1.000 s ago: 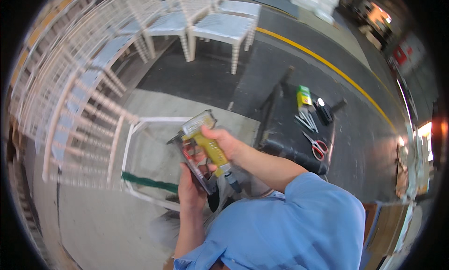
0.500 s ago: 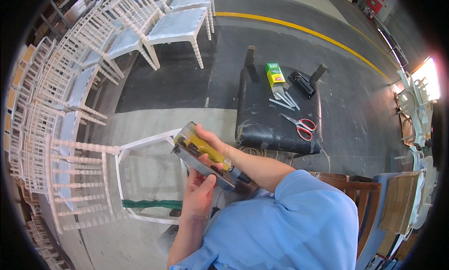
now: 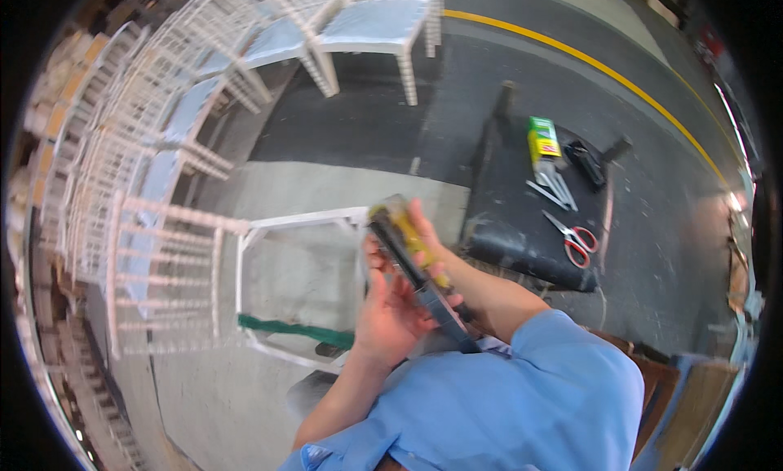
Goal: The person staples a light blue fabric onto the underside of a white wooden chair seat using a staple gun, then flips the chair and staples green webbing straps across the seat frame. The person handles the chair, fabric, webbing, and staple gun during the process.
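My right hand (image 3: 430, 236) is wrapped around a yellow staple gun (image 3: 413, 241), held in front of my body above the right side of an overturned white chair frame. My left hand (image 3: 390, 312) cups the gun's long magazine (image 3: 441, 312) from the left, its fingers reaching along and partly behind it; motion blurs them. The magazine's grey rear part sticks out toward my shirt. Whether staples sit inside is too blurred to tell. The white chair frame (image 3: 303, 221) has an open seat with a green webbing strap (image 3: 295, 329) across it.
A worn black padded stool (image 3: 522, 255) at right bears a green-yellow box (image 3: 544, 138), several staple strips (image 3: 548, 195), red-handled scissors (image 3: 580, 247) and a black stapler-like device (image 3: 586, 164). White chairs (image 3: 371, 22) line the far left. A brown wooden chair back (image 3: 652, 381) stands beside me.
The staple gun has turned more upright, and its magazine now extends farther toward my body. My left hand has shifted along it. The whole view has swung left, so the surroundings appear farther right.
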Demonstrator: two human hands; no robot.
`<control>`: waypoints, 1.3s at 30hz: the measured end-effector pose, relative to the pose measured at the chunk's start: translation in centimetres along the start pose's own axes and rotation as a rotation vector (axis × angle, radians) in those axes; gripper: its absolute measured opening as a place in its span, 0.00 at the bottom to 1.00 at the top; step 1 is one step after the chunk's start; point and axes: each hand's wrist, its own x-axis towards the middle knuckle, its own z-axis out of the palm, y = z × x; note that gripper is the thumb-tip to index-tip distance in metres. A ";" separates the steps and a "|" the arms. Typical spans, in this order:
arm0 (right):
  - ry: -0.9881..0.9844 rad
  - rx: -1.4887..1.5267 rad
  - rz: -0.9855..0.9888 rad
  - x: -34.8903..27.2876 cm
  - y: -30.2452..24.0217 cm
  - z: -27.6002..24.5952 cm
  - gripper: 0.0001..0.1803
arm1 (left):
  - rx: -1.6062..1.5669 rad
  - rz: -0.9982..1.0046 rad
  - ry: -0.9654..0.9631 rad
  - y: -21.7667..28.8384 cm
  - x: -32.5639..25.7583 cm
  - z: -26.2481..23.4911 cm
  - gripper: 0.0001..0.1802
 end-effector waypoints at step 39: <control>1.963 -1.845 -0.327 -32.9 -20.9 3.3 0.13 | -0.129 0.327 0.331 -1.1 -5.9 -6.3 0.36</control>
